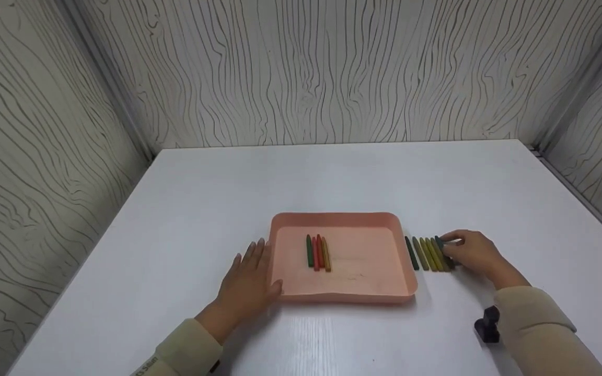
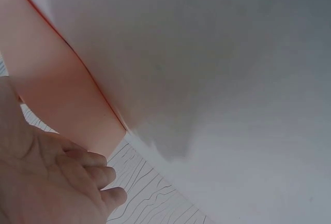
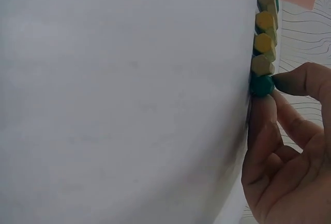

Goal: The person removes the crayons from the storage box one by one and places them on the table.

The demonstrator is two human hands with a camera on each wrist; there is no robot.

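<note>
A shallow pink tray (image 1: 369, 261) lies on the white table, with several crayons (image 1: 317, 253) in green, red and yellow-brown side by side on its left half. My left hand (image 1: 246, 287) rests against the tray's left side, fingers extended and thumb at the near left corner. Right of the tray runs a row of crayons (image 1: 427, 254), dark green nearest the tray, then olive and yellow ones. At the row's far right end, my right hand (image 1: 472, 254) pinches a green crayon (image 3: 262, 86) between thumb and fingers. In the right wrist view it touches the neighbouring olive crayon (image 3: 262, 65).
A small black object (image 1: 487, 326) is by the right sleeve, perhaps attached to it. The white table (image 1: 332, 180) stretches beyond the tray to a wood-grain patterned panel (image 1: 311, 73); similar panels stand at left and right.
</note>
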